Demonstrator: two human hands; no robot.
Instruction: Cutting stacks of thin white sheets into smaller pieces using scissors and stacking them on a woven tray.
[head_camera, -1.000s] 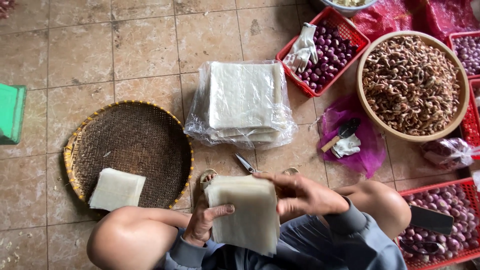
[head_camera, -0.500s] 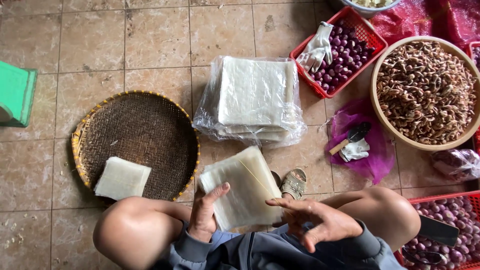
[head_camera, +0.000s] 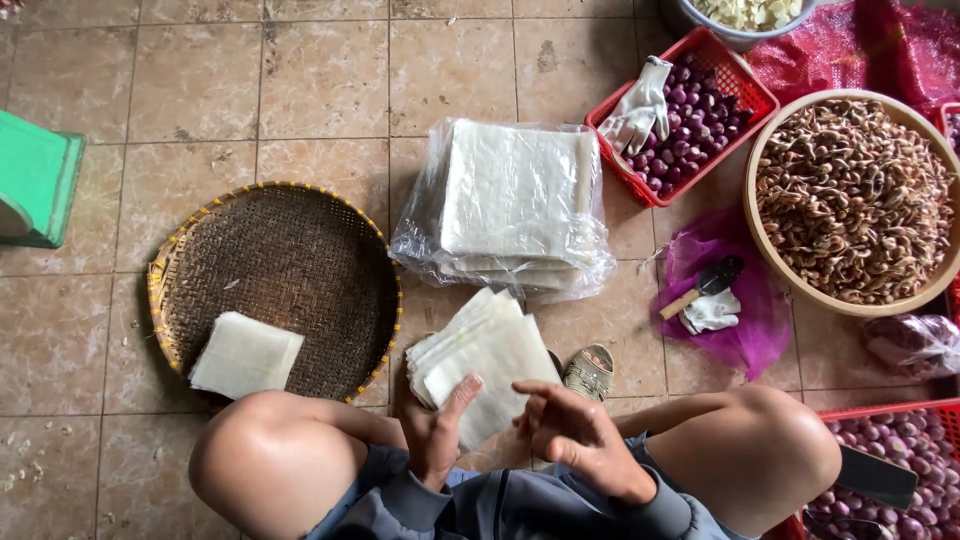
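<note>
Left hand (head_camera: 437, 440) grips the sheet stack (head_camera: 478, 362); right hand (head_camera: 570, 438) open; thin sheets may slide apart onto the floor (head_camera: 320, 90).

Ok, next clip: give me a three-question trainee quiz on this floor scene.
1. True or false: the left hand holds a stack of white wrapper sheets.
2. What lies in the round woven tray?
A. a white glove
B. a small stack of white sheets
C. shallots
3. What is draped over the red basket of shallots?

Key: 1 true; 2 B; 3 a white glove.
</note>
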